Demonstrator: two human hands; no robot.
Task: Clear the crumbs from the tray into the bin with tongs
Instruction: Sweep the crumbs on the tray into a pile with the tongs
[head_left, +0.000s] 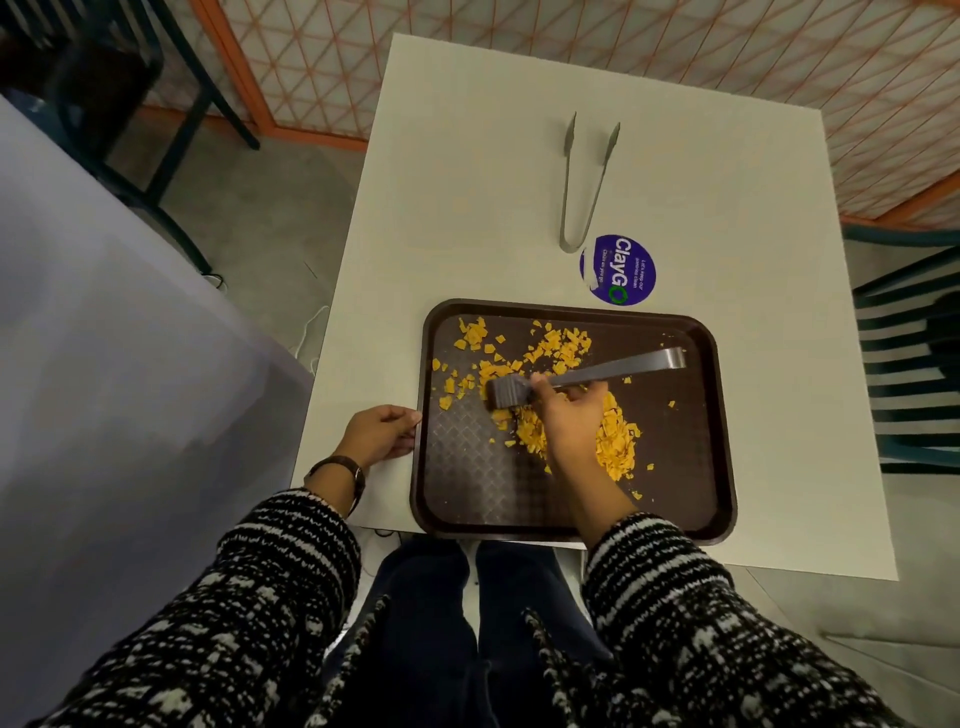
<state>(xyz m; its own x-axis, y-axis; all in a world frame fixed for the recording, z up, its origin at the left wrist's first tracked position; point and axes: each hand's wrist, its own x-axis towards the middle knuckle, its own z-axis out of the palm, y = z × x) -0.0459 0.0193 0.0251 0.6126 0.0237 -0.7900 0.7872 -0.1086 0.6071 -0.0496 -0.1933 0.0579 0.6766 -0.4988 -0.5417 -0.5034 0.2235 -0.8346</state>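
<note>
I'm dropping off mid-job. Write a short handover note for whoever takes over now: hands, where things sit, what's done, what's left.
Left hand grips the left rim of the tray on the table.
Right hand holds the grey tongs, tips down among the crumbs.
Crumbs: a heap mid-tray, loose bits toward the far left corner.
Spare metal tongs lie beyond the tray.
Bin: not in view.
Done: some heaping at most. Left: gather all crumbs and carry them to the bin.
</note>
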